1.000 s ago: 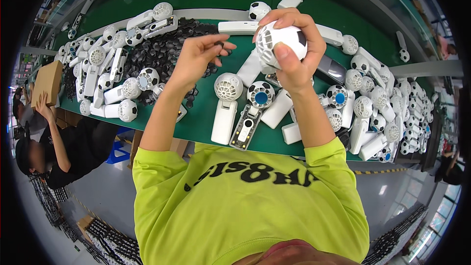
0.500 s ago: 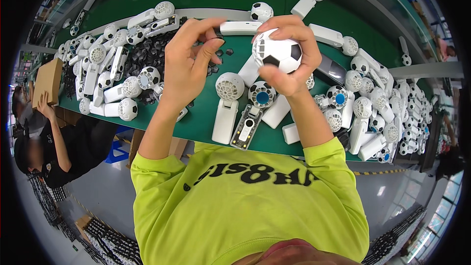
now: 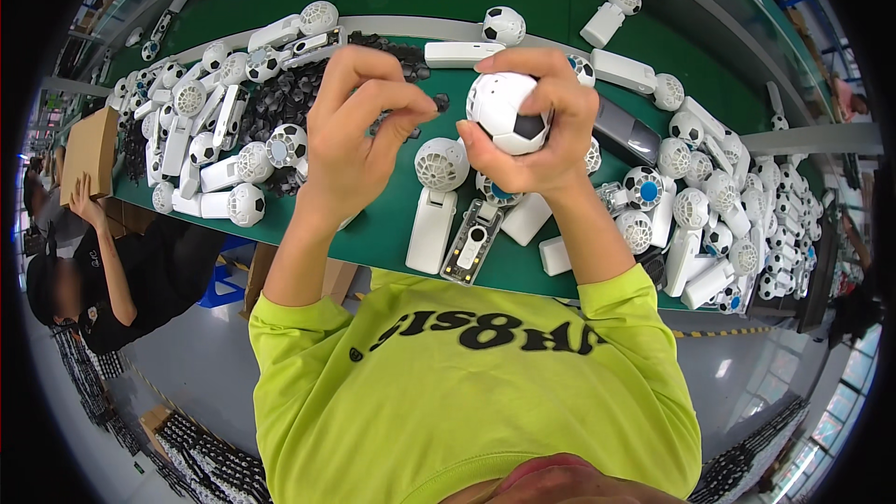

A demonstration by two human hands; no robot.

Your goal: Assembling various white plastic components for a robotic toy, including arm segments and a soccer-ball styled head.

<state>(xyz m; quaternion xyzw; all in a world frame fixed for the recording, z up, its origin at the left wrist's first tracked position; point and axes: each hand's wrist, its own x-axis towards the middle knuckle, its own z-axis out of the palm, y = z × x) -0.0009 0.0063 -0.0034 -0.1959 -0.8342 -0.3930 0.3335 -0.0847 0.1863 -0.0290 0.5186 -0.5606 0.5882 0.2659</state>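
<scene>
Ball [image 3: 504, 107]: turned since before, wrapped in the right hand [image 3: 567, 126] above the counter [image 3: 373, 238].
Left hand [image 3: 359, 121]: pinching a small black piece [image 3: 441, 103] near the ball.
Black patch [image 3: 525, 133]: at least one is on.
Loose pieces [image 3: 287, 93]: many seem left.

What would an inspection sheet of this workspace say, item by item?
Surface: green tabletop, showing between the items.
Job's things: white-and-black soccer-patterned ball; small black piece.
Clutter: heap of black pieces on the left; white handheld units with ball heads crowd both sides.
Hands: right hand grips the ball; left hand pinches the small black piece at its fingertips.
Cables: nothing seen.
Surroundings: at left, a person in black with a hand on a cardboard box.
</scene>
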